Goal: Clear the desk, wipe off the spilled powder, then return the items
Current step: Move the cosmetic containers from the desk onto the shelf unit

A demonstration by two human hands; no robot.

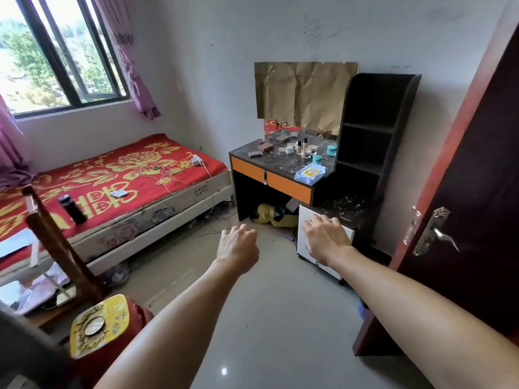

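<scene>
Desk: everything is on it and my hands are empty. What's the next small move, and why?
Probably step closer and reach the right hand for the blue packet at the front right corner of the desk. Both hands, the left hand included, are empty and short of it. Powder and small jars cover its top, and the packet lies nearest.

- A bed [112,175] with a red and gold floral cover fills the 9 o'clock side.
- A black bottle [72,209] stands upright on the cover. A white charger [197,160] with its cable lies toward the bed's far end.
- A window [56,51] with a purple curtain [134,66] sits at 10 o'clock.
- A dark door [477,192] with a metal handle [434,231] is at 3 o'clock.
- A stool [98,324] with a yellow patterned top is at 7 o'clock.
- Something yellow [266,214], perhaps a bag, lies on the floor near centre.
</scene>
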